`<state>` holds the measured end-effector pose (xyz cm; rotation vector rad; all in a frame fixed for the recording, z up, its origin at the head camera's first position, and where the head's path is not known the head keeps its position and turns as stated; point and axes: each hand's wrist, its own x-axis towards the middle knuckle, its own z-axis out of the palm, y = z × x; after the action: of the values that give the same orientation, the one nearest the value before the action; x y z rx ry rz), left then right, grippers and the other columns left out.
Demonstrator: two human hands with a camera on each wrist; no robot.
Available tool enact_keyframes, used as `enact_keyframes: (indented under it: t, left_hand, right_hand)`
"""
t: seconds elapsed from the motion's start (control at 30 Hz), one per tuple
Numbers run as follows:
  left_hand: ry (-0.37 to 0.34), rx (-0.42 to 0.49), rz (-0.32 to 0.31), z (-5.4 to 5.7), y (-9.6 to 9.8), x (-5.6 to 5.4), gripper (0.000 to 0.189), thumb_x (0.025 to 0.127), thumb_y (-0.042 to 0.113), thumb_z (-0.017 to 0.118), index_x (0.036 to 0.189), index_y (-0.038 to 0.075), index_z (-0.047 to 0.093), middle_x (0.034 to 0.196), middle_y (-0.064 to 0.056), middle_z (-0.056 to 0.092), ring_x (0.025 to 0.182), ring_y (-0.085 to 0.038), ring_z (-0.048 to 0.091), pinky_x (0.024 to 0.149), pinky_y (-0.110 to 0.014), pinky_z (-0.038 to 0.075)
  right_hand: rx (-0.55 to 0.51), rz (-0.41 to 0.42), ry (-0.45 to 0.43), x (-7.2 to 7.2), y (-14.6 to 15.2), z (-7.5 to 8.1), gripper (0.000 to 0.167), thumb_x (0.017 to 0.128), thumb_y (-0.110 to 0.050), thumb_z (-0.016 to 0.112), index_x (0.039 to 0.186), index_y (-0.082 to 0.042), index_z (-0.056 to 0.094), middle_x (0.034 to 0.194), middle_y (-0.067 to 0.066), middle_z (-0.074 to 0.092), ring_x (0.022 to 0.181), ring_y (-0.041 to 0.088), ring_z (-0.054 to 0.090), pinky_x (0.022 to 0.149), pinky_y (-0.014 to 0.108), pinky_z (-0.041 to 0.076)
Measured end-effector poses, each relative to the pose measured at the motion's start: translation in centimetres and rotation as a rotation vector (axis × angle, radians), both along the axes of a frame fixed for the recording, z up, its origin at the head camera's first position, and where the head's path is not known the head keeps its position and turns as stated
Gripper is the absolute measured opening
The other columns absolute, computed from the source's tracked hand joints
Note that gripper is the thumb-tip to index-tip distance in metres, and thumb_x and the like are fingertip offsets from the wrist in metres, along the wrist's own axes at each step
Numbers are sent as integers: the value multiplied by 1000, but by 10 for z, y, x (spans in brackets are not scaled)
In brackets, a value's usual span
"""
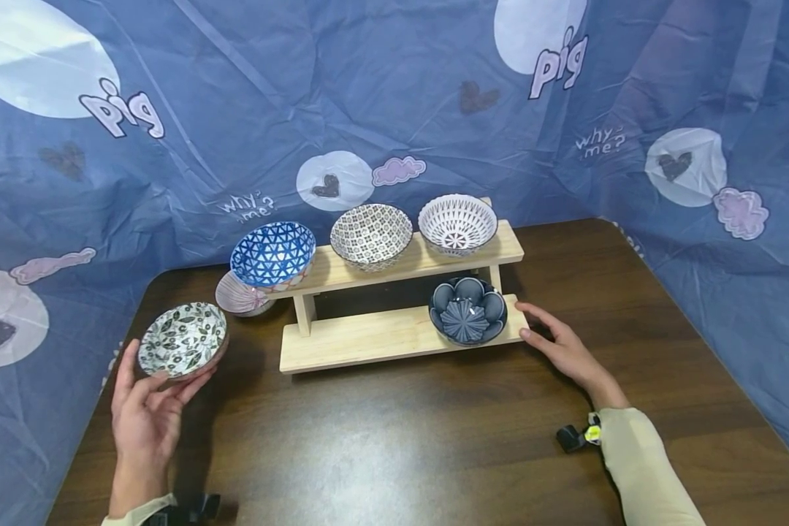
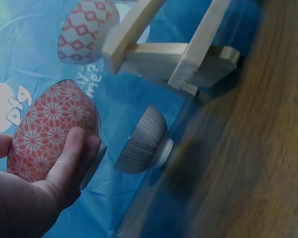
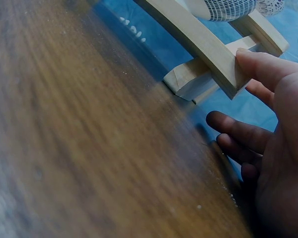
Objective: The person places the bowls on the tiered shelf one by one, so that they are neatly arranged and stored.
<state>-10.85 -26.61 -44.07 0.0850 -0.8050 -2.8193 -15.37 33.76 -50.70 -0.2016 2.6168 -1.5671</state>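
My left hand [image 1: 147, 416] holds a bowl [image 1: 183, 342] above the table's left side, tilted toward the head camera. Green leaves pattern its white inside; the left wrist view shows a red outside with pale flowers [image 2: 52, 131]. Fingers support it from below. My right hand [image 1: 568, 358] touches the right end of the lower shelf of a two-step wooden stand [image 1: 368, 336] with thumb and forefinger, the other fingers loosely extended in the right wrist view. Near that end, a dark blue flower-shaped bowl [image 1: 468, 313] sits on the lower shelf.
On the upper shelf stand a blue triangle-patterned bowl [image 1: 273, 254], a grey-patterned bowl [image 1: 371, 235] and a white scalloped bowl [image 1: 458, 223]. A pinkish bowl [image 1: 239, 294] rests on the table [image 1: 368, 446], left of the stand. Blue printed cloth [image 1: 381, 88] hangs behind.
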Motion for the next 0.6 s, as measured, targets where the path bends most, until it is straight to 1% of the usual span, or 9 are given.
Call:
enact_keyframes:
  t: [0.13, 0.27, 0.43, 0.6]
  left_hand:
    - [55, -8, -43, 1, 5, 4, 66, 97, -17, 22, 151, 20, 29, 140, -13, 40, 98, -51, 69, 78, -62, 60]
    - [88, -57, -67, 3, 11, 8, 66, 97, -17, 22, 151, 19, 27, 139, -14, 43, 100, -48, 70, 79, -60, 61]
    - [131, -102, -108, 5, 21, 11, 64, 97, -17, 20, 151, 15, 28, 138, -15, 45, 100, -46, 71, 80, -58, 61]
    - [183, -84, -168, 7, 30, 12, 62, 96, -18, 20, 149, 12, 34, 138, -17, 48, 103, -46, 70, 83, -58, 61]
  right_hand:
    - [-4, -3, -4, 0, 0, 0, 54, 103, -27, 56, 151, -8, 42, 158, 21, 38, 143, 40, 36, 119, 66, 23]
    - [-6, -1, -4, 0, 0, 0, 54, 103, -27, 56, 151, -7, 41, 158, 22, 38, 142, 40, 36, 119, 66, 24]
    - [-5, 3, -6, 1, 0, 1, 54, 103, -27, 55, 151, -8, 41, 158, 22, 38, 142, 41, 35, 118, 67, 24]
    - [-5, 1, -10, 0, -1, 2, 54, 103, -27, 55, 151, -8, 41, 157, 22, 38, 141, 41, 36, 118, 66, 24]
